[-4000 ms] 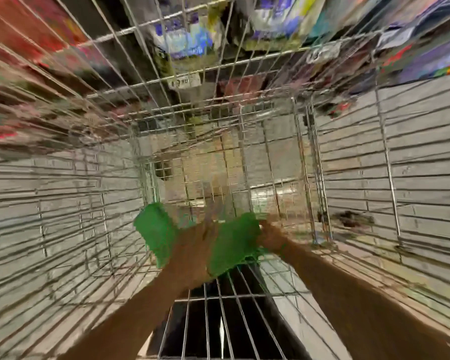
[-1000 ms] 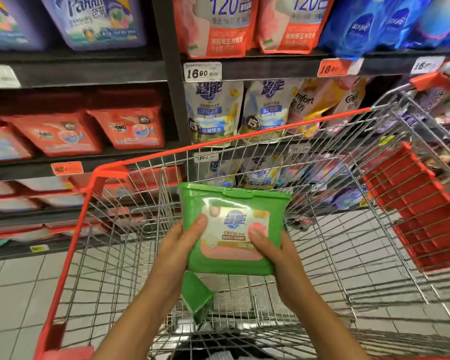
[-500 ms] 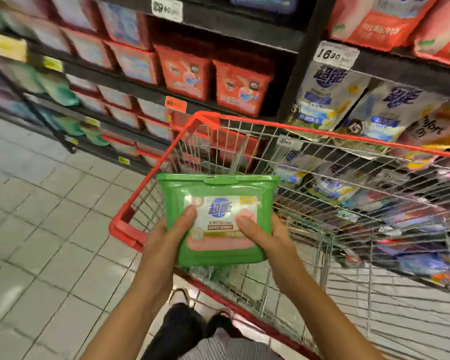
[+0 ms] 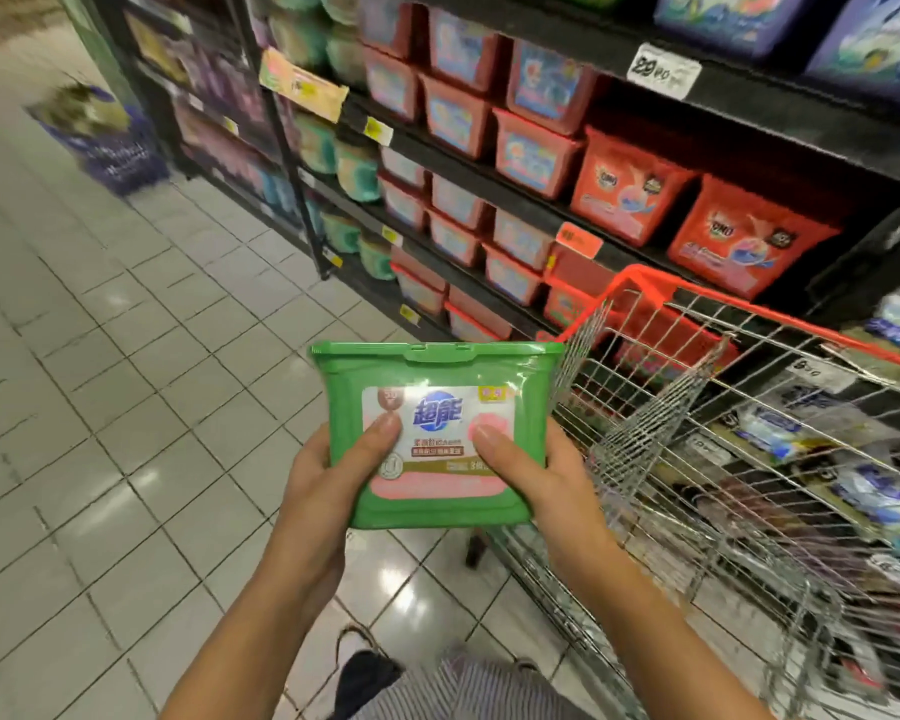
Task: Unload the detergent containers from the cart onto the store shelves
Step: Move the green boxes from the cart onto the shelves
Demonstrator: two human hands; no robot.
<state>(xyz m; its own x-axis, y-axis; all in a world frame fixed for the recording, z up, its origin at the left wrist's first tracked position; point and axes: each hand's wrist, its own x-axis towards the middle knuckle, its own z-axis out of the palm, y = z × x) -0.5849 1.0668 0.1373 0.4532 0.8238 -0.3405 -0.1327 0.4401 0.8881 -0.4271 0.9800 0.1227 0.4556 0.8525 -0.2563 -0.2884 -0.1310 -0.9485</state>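
Note:
A green detergent container (image 4: 437, 366) with a white and pink label is held upright in front of me, above the tiled floor. My left hand (image 4: 328, 480) grips its left side, thumb on the label. My right hand (image 4: 546, 485) grips its right side, thumb on the label too. The wire cart (image 4: 749, 459) with a red rim stands to the right of the container. The dark store shelves (image 4: 489, 200) run from the upper left to the right, behind the cart.
Red detergent boxes (image 4: 624, 189) and pink-lidded tubs (image 4: 458, 116) fill the middle shelves; green tubs (image 4: 354, 174) sit further left. A purple display bin (image 4: 105, 142) stands in the aisle at the far left. Pale floor tiles (image 4: 126, 407) spread to the left. My feet show below.
The view has swung left along the aisle. The green container, lifted out of the cart earlier, is now left of the cart rim, still held in both hands.

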